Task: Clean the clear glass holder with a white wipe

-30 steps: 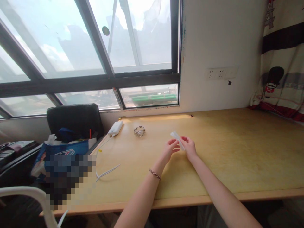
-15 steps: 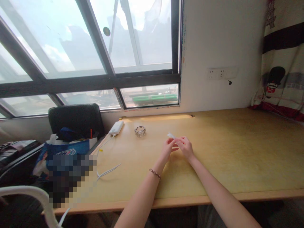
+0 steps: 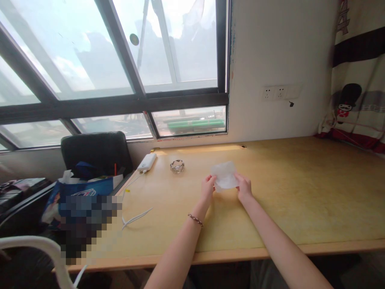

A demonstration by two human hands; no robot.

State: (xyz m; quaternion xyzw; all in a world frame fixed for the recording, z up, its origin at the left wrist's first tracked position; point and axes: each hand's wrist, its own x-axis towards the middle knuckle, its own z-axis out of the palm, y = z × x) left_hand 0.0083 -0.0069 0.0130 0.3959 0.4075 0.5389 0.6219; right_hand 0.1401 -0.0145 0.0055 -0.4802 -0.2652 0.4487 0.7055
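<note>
A thin white sheet, like a tissue (image 3: 225, 176), is spread flat between my hands above the wooden table (image 3: 285, 200). My left hand (image 3: 208, 187) pinches its left edge, thumb on top. On the opposite edge, my right hand (image 3: 244, 187) grips the tissue the same way. Both wrists hover over the tabletop near its middle. To the left of the tissue, a silvery openwork ring-shaped object (image 3: 177, 166) rests on the table, apart from my hands.
A white power bank (image 3: 147, 162) with a white cable (image 3: 136, 218) lies along the table's left side. Beyond that edge stand a black chair (image 3: 96, 150) and a blue bag (image 3: 87, 190). Window and wall border the back; a curtain (image 3: 357, 80) hangs at right.
The tissue was bunched up between my touching fingertips. Now it is opened out, and my hands have drawn apart to its two sides.
</note>
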